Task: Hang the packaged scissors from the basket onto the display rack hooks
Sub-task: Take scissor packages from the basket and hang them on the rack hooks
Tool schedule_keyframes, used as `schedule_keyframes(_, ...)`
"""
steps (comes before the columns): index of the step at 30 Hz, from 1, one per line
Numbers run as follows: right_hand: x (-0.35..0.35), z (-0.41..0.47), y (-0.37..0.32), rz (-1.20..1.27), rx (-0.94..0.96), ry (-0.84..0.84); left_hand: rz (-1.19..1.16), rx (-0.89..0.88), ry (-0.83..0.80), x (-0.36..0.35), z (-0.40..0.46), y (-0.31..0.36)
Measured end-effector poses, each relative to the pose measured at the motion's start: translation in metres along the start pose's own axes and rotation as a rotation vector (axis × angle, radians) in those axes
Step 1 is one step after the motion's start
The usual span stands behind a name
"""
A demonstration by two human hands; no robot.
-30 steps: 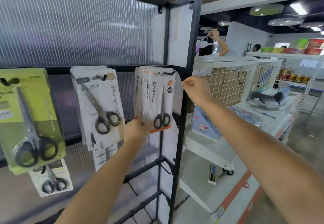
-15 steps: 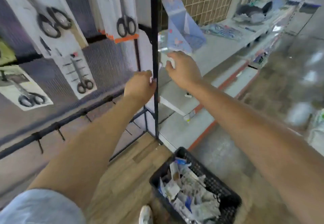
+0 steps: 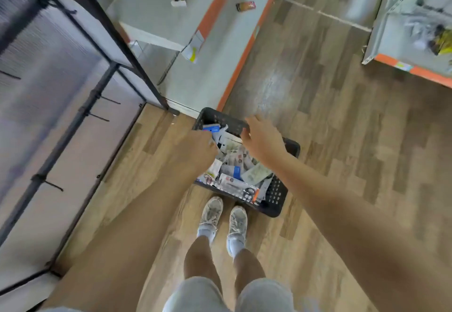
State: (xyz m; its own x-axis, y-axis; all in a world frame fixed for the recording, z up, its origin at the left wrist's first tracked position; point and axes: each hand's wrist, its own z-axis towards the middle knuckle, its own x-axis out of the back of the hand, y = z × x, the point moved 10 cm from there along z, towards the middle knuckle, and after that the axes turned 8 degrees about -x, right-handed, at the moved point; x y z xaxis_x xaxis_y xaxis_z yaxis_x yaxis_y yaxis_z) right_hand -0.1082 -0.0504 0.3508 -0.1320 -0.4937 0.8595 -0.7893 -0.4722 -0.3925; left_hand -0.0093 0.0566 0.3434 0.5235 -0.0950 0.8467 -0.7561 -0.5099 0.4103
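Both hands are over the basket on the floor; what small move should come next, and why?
Probably lower the right hand into the black basket and pinch one scissors pack: neither it nor the left hand visibly holds a pack, and packs lie loose below them.

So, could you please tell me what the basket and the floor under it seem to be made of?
The basket looks like black moulded plastic with a matte finish: its walls are pierced by a regular grid of small holes. The floor looks like wood or wood-look laminate, judging by its staggered grey-brown planks and grain; the faint sheen leaves that open.

Wood-plank floor [image 3: 342, 140], 2 pale sneakers [image 3: 223, 216], orange-edged white shelf base [image 3: 195, 74].
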Motion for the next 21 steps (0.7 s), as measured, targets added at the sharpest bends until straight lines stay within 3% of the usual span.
schedule_keyframes(9, -0.189, -0.02, 0.2, -0.097, -0.366, -0.244, -0.004, -0.01, -0.301, -0.238, 0.043, -0.053)
schedule_keyframes(18, -0.36, -0.003, 0.254, -0.009, -0.391, -0.362, 0.031, -0.067, -0.4, -0.384, 0.09, -0.102)
schedule_keyframes(21, -0.41, 0.009, 0.271, -0.017, -0.391, -0.418, -0.025, 0.022, -0.344, -0.409, 0.117, -0.132)
